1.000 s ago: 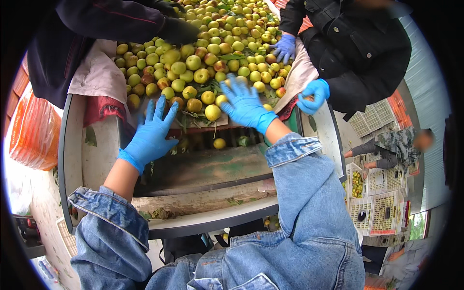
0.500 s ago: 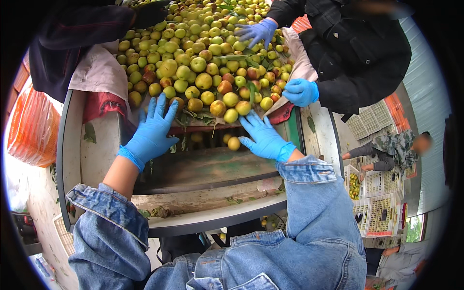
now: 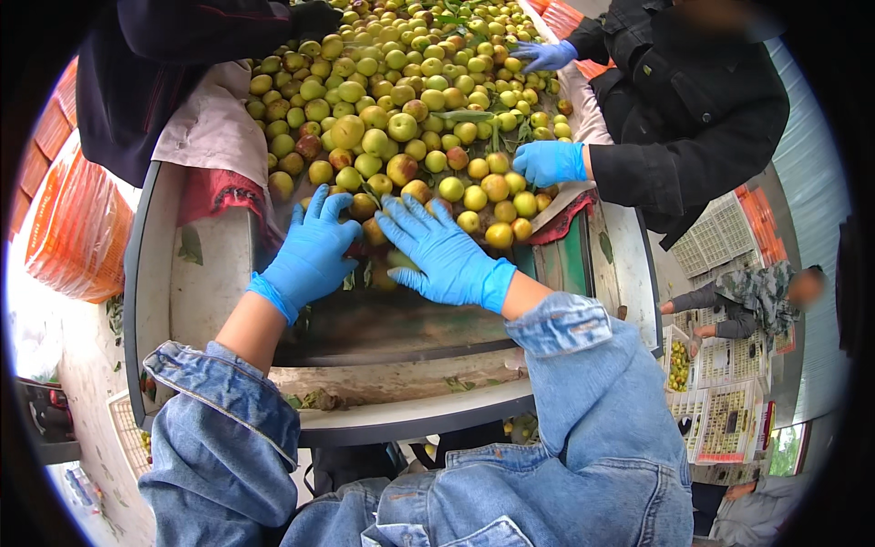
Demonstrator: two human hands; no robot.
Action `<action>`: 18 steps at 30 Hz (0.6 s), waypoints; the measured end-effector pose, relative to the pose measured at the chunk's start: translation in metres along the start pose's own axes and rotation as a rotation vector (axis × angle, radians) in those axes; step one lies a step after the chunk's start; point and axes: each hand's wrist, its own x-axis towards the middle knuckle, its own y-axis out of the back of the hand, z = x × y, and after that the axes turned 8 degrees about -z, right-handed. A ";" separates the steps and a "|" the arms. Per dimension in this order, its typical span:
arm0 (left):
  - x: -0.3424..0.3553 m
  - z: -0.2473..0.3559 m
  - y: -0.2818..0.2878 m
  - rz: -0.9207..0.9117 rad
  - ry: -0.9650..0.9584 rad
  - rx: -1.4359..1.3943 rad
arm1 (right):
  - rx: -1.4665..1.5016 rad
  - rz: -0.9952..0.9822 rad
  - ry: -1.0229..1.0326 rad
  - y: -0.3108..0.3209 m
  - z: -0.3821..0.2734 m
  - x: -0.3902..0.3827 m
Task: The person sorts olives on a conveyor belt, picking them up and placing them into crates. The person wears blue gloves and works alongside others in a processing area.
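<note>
A heap of round yellow-green, plum-like fruits [image 3: 374,141], some blushed red, covers the sorting table, with long green leaves among them. Both my hands wear blue gloves and rest at the heap's near edge. My left hand [image 3: 313,251] has its fingers apart and a little bent, their tips touching the front fruits. Beside it my right hand [image 3: 447,255] lies palm down with fingers spread over a few fruits, partly hiding them. Neither hand is gripping a fruit. Below them lies a dark sloping chute [image 3: 392,319], where some fruits show blurred under my hands.
At right a co-worker in black has a blue-gloved hand [image 3: 551,162] on the fruits and a purple-gloved hand [image 3: 545,56] farther back. Another person's dark sleeve [image 3: 200,32] reaches in at left. Pale cloth [image 3: 211,128] drapes the side. Crates [image 3: 729,415] stand at far right.
My right hand has moved left and farther onto the fruits, close to my left hand. The co-worker's blue-gloved hand has shifted from the cloth onto the fruits. The view has shifted slightly.
</note>
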 end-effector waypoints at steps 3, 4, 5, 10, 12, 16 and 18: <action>0.010 -0.004 -0.008 0.089 0.074 -0.277 | 0.147 0.149 -0.028 0.020 0.016 0.012; 0.010 0.000 -0.008 0.133 0.107 -0.257 | 0.095 0.210 -0.145 0.015 0.028 0.020; 0.010 0.004 -0.009 0.181 0.137 -0.234 | 0.081 0.147 -0.248 0.006 0.037 0.027; 0.004 0.005 -0.011 0.127 0.002 -0.120 | -0.079 0.067 -0.065 -0.005 0.015 0.032; 0.006 0.004 -0.010 0.207 -0.128 -0.081 | 0.063 0.183 -0.013 0.010 0.025 0.043; 0.011 0.006 -0.006 0.315 -0.360 -0.240 | 0.154 0.421 -0.201 0.046 0.057 0.103; 0.013 0.009 -0.001 0.296 -0.403 -0.261 | 0.015 0.175 -0.328 0.030 0.053 0.120</action>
